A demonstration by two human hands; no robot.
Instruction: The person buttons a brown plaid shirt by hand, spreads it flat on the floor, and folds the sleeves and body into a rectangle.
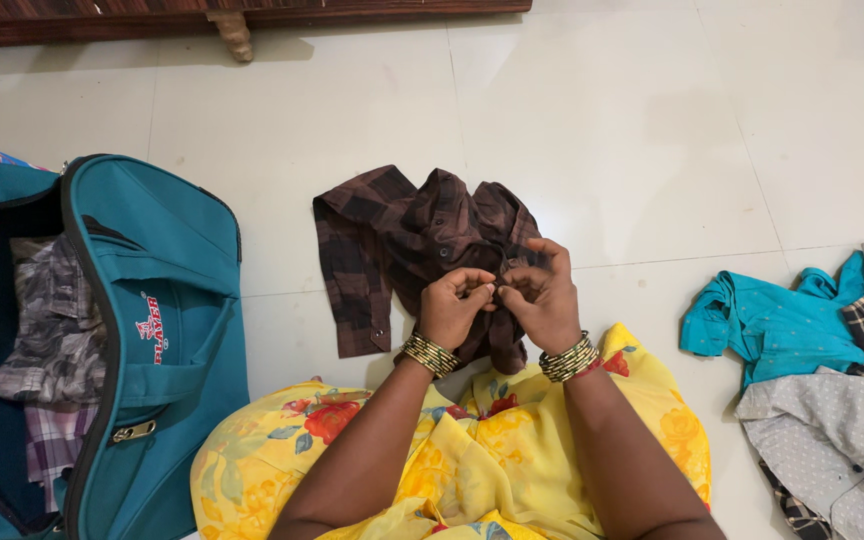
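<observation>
- Now both hands meet at front placket of brown checked shirt [402, 240], spread flat on floor [602, 130] w/ hem toward lap, so buttons stay reachable.
- Left hand [452, 305] & right hand [544, 300]: fingertip grip narrow, each pinching shirt's front edge.
- Open teal bag [167, 290] on the left, already holding clothes; more shirts [822, 380] piled on the right.

One label only: a small printed logo patch [150, 328] on the teal travel bag [167, 300], at frame left on the floor. It sits on the bag's front panel, just above the metal zip pull. Red and white lettering plus a small emblem, running vertically in this view, straight on the teal fabric. No packages, signs or screens in view.
</observation>
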